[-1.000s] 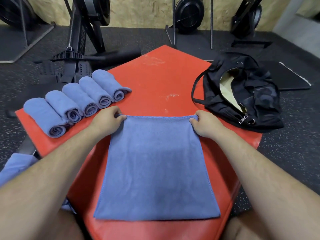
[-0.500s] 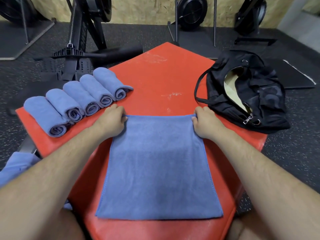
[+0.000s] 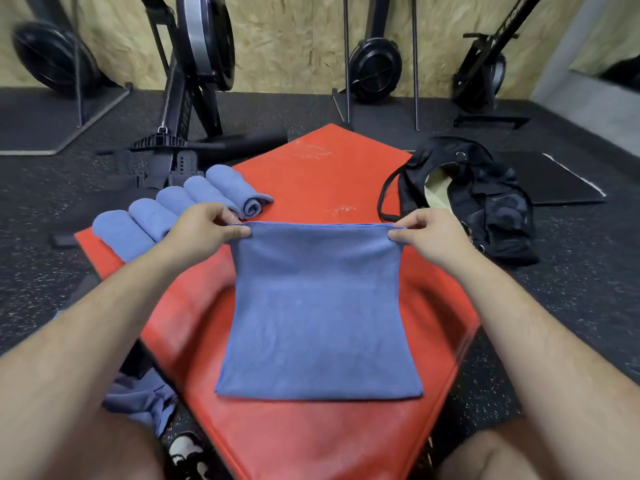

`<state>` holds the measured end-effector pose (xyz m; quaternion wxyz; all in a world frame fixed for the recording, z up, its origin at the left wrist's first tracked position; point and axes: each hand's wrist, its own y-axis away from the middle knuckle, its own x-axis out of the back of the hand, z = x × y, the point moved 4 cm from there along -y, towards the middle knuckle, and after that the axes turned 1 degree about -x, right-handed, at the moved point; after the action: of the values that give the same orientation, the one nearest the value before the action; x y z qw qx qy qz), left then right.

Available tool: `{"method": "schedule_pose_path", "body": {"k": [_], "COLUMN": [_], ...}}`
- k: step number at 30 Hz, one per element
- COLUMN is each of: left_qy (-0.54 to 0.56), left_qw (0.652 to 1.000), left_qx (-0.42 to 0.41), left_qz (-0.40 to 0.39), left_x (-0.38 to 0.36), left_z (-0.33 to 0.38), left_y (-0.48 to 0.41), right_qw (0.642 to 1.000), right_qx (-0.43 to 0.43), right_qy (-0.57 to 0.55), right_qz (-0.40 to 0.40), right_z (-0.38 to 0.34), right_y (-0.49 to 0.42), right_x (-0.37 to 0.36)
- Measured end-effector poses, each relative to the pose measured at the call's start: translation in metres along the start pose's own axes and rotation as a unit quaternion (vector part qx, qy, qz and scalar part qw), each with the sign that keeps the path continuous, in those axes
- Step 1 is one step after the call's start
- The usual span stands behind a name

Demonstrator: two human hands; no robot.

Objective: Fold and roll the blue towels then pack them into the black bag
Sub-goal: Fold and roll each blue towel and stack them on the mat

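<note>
Left grip, right grip pinch blue towel far corners; long axis points away from person.

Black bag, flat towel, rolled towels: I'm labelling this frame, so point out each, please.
black bag (image 3: 498, 216), head view, its dark side panel.
flat towel (image 3: 318, 317), head view, middle of the cloth.
rolled towels (image 3: 169, 202), head view, top of the middle roll.

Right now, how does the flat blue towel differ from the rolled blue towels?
The flat blue towel lies spread open; the rolled blue towels are tight cylinders. Left hand and right hand pinch the flat blue towel; the rolled blue towels lie unheld. Same blue cloth.
</note>
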<state>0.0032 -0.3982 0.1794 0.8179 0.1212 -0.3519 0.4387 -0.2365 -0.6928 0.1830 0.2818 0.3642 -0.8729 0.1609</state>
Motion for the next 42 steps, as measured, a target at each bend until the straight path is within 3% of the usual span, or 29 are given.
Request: {"method": "schedule_pose_path", "body": {"k": [6,14,20,24,27,33,37,42], "left_qy": [0.039,0.158,0.142,0.163,0.111,-0.049,-0.038,0.04], "left_qw": [0.999,0.984,0.976,0.966,0.969,0.971,0.983,0.989], "left_qx": [-0.015,-0.056,-0.11,-0.165,-0.191,-0.185,-0.127,-0.084], "left_qz": [0.028,0.062,0.122,0.113,0.108,0.141,0.125,0.112], "left_x": [0.06,0.137,0.19,0.213,0.229,0.217,0.19,0.165], "left_z": [0.034,0.12,0.162,0.187,0.202,0.216,0.195,0.166], "left_y": [0.032,0.05,0.077,0.115,0.133,0.125,0.098,0.061], "right_qw": [0.998,0.989,0.974,0.972,0.97,0.98,0.992,0.992], "right_qx": [0.018,0.108,0.167,0.205,0.221,0.184,0.113,0.086], "right_qy": [-0.052,-0.076,-0.12,-0.081,-0.072,0.003,-0.026,-0.071], "right_qz": [-0.005,0.064,0.09,0.076,0.064,0.081,0.056,0.051], "right_z": [-0.029,-0.119,-0.168,-0.19,-0.203,-0.204,-0.185,-0.173], "right_y": [0.031,0.051,0.083,0.122,0.139,0.124,0.098,0.073], "right_x": [0.042,0.105,0.146,0.179,0.199,0.199,0.173,0.142]}}
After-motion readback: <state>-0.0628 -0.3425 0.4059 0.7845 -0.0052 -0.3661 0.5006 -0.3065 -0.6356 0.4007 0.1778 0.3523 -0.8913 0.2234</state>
